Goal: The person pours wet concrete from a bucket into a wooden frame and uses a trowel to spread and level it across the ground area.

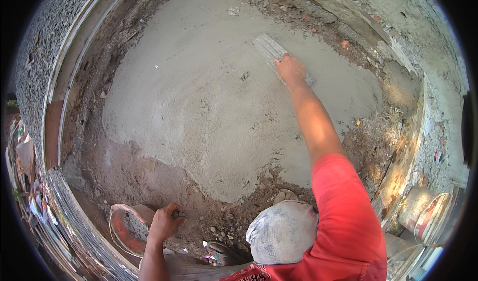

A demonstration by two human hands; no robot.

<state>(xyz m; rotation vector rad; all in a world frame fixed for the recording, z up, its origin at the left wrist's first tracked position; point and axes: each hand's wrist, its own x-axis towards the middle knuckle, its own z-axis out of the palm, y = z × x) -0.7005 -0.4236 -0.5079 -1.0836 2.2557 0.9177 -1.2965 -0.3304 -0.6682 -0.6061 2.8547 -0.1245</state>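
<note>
My right arm, in a red sleeve, stretches forward over a wide patch of wet grey concrete [199, 82]. My right hand [291, 70] is closed on a long, flat, grey-smeared float [269, 47], which lies against the wet surface towards the far right. At the lower left, my left hand [167, 222] is held low over the dirt, just right of an orange-red bucket [117, 222] with grey mix inside. Its fingers are curled around something small and dark that I cannot make out.
Bare soil and small stones [224, 226] border the concrete on the near side. My knee, in dusty grey cloth [283, 231], juts up in front. A low wall edge [74, 67] curves along the left. More buckets [423, 211] stand at the lower right.
</note>
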